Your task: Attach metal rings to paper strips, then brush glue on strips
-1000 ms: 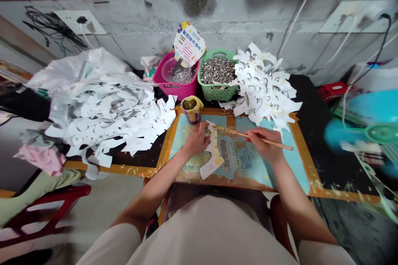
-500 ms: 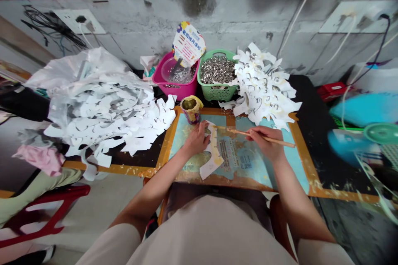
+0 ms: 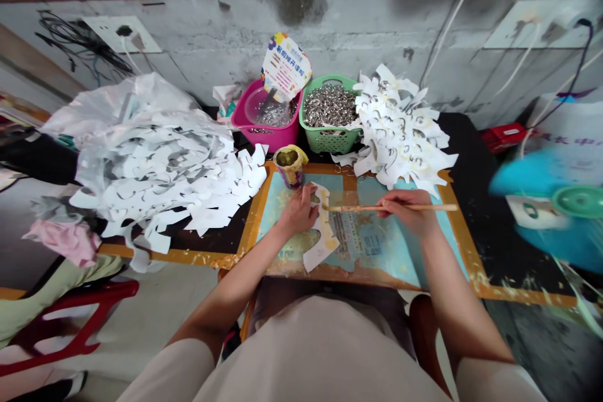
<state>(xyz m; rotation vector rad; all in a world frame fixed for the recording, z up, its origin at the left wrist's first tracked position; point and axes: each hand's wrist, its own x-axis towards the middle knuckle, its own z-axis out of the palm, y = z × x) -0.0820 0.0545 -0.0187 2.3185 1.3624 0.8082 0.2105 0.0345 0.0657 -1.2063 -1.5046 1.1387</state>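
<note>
My left hand (image 3: pixel 298 212) holds down a white die-cut paper strip (image 3: pixel 321 245), which lies on a blue printed board (image 3: pixel 391 264) with a yellow-stained frame. My right hand (image 3: pixel 405 212) grips a thin wooden stick (image 3: pixel 358 208), held almost level, its tip at the strip's upper edge near my left fingers. The tip looks wet with a pale paste. Just beyond the hands stands a small cup (image 3: pixel 289 166) smeared with yellow and holding a greenish-yellow paste.
Behind the board are a pink basket (image 3: pixel 266 129) and a green basket (image 3: pixel 326 142) of metal rings (image 3: pixel 330 107). Cut paper is heaped at right (image 3: pixel 400 132) and left (image 3: pixel 155 176). A spinning blue fan (image 3: pixel 551 201) stands at right, a red stool (image 3: pixel 70 320) at lower left.
My right hand has swung the stick from slanting down-left to nearly level, raising its tip slightly. My left hand and the strip have stayed in place.
</note>
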